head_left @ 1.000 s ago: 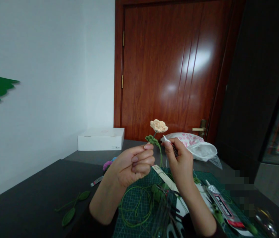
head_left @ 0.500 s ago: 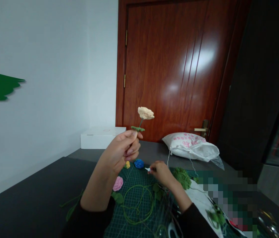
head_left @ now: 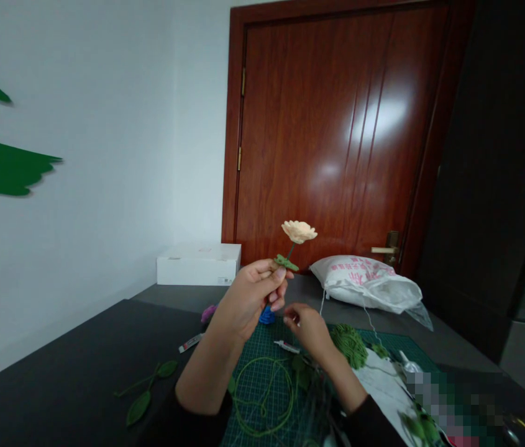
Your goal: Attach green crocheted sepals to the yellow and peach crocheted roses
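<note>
My left hand point(head_left: 262, 288) pinches a cream flower point(head_left: 299, 231) by its thin stem, just at the green sepal piece point(head_left: 286, 262). The bloom is held up in front of the door and leans to the right. Below and to the right, my right hand point(head_left: 306, 326) is raised over the mat with its fingers curled and apart, and nothing shows between them. A small white tube point(head_left: 286, 346) lies on the green cutting mat point(head_left: 262, 347) just under it. Behind my left hand, a blue flower point(head_left: 267, 316) is partly hidden.
Green yarn point(head_left: 348, 345) sits right of my right hand, beside white paper point(head_left: 383, 379). A white sack point(head_left: 365, 282) and white box point(head_left: 199, 264) stand at the back. Leaves point(head_left: 139, 406), another tube point(head_left: 191, 343) and a purple flower point(head_left: 209, 314) lie left; looped green cord point(head_left: 263, 397) is in front.
My right hand has let go of the white tube, which now lies on the mat. My left hand has shifted right and lower with the flower, whose bloom has turned. The view has moved slightly.
</note>
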`<state>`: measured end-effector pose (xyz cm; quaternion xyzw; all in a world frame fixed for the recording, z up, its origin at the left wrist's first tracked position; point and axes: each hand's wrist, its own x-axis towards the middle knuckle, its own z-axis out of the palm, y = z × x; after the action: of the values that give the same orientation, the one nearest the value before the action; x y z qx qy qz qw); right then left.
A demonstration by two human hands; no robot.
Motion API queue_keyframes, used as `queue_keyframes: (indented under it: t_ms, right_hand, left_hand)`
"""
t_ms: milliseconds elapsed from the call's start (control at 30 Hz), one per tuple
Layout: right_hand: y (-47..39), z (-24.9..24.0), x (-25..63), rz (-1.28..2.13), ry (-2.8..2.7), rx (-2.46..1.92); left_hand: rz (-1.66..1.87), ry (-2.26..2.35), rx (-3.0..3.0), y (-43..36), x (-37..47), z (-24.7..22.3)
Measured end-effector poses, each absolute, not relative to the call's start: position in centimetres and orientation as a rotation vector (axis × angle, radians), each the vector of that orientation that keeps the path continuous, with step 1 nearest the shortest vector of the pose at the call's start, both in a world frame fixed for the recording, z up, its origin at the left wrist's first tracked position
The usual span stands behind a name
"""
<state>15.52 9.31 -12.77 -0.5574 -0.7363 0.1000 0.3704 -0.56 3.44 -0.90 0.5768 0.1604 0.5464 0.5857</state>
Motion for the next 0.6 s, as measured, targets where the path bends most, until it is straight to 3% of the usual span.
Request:
queue_keyframes:
  t_ms: [167, 233, 400, 600]
  right_hand:
    - [5.6, -6.0, 16.4, 0.337, -1.720, -1.058]
    - [3.6, -4.4, 16.2, 0.453, -1.561, -0.723]
    - [1.2, -3.5, 14.7, 0.359, -1.377, -0.672]
    - [1.2, -3.6, 13.9, 0.759, -1.248, -0.568]
  left_hand:
    - [1.332, 0.385, 1.355, 3.0, 0.7, -1.2]
    - [1.343, 0.377, 1.385, 2.9, 1.2, -1.4]
    - [1.426, 0.384, 1.431, 2.3, 2.4, -1.7]
    - [1.513, 0.397, 1.412, 2.1, 3.3, -1.9]
